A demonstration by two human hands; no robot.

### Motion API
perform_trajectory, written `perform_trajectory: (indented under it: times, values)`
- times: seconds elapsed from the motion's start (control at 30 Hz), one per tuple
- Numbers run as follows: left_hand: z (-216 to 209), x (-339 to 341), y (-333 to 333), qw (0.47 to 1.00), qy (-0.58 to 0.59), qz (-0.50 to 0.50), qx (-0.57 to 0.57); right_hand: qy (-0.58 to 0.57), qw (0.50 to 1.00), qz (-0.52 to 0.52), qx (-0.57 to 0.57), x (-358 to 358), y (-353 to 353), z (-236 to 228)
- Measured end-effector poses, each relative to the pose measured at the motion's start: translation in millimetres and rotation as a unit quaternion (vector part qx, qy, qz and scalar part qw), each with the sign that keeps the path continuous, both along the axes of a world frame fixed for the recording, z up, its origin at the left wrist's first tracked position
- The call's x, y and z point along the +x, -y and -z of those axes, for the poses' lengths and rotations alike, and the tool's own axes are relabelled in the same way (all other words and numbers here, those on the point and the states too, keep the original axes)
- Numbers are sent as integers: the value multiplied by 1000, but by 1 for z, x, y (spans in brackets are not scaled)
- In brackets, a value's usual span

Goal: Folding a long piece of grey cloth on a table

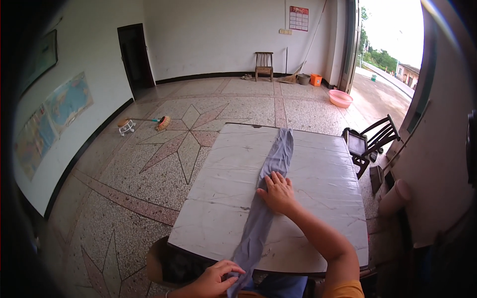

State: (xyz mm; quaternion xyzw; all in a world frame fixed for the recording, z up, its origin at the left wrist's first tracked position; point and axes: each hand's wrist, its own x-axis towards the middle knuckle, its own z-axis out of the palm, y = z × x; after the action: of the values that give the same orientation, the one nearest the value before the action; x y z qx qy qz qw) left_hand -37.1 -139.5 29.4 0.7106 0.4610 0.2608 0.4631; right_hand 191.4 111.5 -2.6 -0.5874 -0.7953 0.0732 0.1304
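Note:
A long, narrow strip of grey-blue fabric point(254, 226), folded and wrinkled, runs from the table's far edge to its near edge and over it. My right hand point(278, 192) lies flat on the strip around its middle, fingers stretched out and somewhat spread. At the near edge, my left hand point(217, 279) touches the strip's left side with bent fingertips. A gap shows between its thumb and fingers. Below the table edge, the fabric's near end is partly hidden.
The strip lies on a white marble-patterned table point(318, 198). To the right are a dark wooden chair point(367, 141), a dustpan point(377, 179) and a pinkish bin point(395, 197). A broom head point(163, 123) lies on the floor at left. A pink basin point(340, 99) stands near the doorway.

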Motion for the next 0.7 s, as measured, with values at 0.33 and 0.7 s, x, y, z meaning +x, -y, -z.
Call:
perform_trajectory:
  times: [0.33, 0.7]
  values:
    - [31, 51, -132, 852, -348, 116, 373, 0, 1000, 27, 17, 34, -78, 12]
    - [30, 86, -189, 863, -363, 191, 294, 21, 996, 88, 5, 62, -164, 5]
